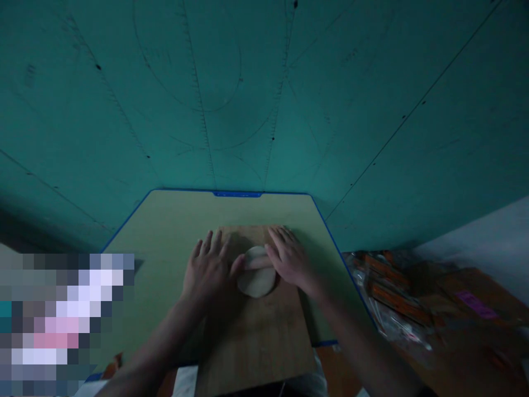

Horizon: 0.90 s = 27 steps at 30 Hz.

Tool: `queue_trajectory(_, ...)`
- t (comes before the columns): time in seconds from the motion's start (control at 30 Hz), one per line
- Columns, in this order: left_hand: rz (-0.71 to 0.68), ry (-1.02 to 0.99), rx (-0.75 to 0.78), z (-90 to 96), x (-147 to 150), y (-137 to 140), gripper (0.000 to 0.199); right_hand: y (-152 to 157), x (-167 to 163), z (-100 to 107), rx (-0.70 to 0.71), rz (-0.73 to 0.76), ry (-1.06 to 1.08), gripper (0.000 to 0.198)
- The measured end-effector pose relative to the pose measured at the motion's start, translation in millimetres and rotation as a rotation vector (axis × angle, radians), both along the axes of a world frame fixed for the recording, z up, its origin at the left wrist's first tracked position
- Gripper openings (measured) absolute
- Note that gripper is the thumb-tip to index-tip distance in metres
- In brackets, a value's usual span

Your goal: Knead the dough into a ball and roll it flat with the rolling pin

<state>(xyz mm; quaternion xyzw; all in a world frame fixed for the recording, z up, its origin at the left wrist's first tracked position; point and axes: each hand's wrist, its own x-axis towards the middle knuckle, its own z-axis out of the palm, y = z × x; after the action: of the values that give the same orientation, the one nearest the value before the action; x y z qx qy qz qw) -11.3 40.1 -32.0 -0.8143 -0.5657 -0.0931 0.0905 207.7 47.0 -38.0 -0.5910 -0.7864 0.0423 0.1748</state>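
A flat round of dough (256, 284) lies on a wooden board (258, 342). Across its upper part runs a thin, pale rolling pin (259, 262), its ends hidden beneath my hands. My left hand (210, 268) rests over the pin's left end, fingers stretched and spread, thumb close to the dough's edge. Over the other end lies my right hand (288, 256), palm down with its fingers extended forward, the thumb side against the pin. Neither hand wraps its fingers round the pin.
The board rests on a pale table (161, 242) with a blue rim, set against a green wall (248, 110). On the right are plastic-wrapped orange packages (392, 286) and a cardboard box (487, 292). The lower left is blurred out by pixels.
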Motion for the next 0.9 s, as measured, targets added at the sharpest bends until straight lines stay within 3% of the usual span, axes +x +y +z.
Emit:
queue_trajectory(0.17,0.044,-0.039,-0.087,15.0,7,42,0.057,56,-3,2,-0.093,-0.085,0.004,0.045)
queue_trajectory(0.33,-0.004,-0.060,-0.149,18.4,4,55,0.043,70,-3,2,-0.110,-0.081,-0.009,0.039)
queue_trajectory(0.5,0.029,-0.062,-0.104,15.6,6,29,0.045,37,-1,-4,-0.099,-0.040,-0.033,0.047)
queue_trajectory(0.7,0.003,-0.042,-0.021,9.4,5,-11,0.049,-15,-1,-1,0.048,0.021,-0.043,0.053)
queue_trajectory(0.9,-0.091,0.001,-0.011,-0.4,-7,-32,0.038,-35,0,2,0.100,0.057,0.082,0.045)
